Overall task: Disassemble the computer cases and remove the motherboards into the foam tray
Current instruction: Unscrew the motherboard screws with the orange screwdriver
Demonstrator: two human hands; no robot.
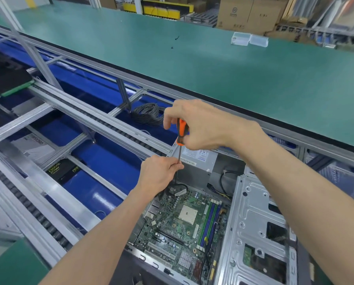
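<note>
Green motherboard (184,223) lies inside the open grey metal computer case (252,219). Above it, right hand (200,124) grips the orange-handled screwdriver (181,132); left hand (159,173) fingers (177,166) pinch its shaft.

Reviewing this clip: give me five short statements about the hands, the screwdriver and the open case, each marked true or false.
1. The right hand grips the orange screwdriver handle. True.
2. The left hand lies flat on the green table. False: it pinches the screwdriver's shaft.
3. The motherboard sits inside the computer case. True.
4. The power supply has been taken out. False: it sits in the case.
5. The screwdriver points upward. False: its tip points down into the case.
</note>
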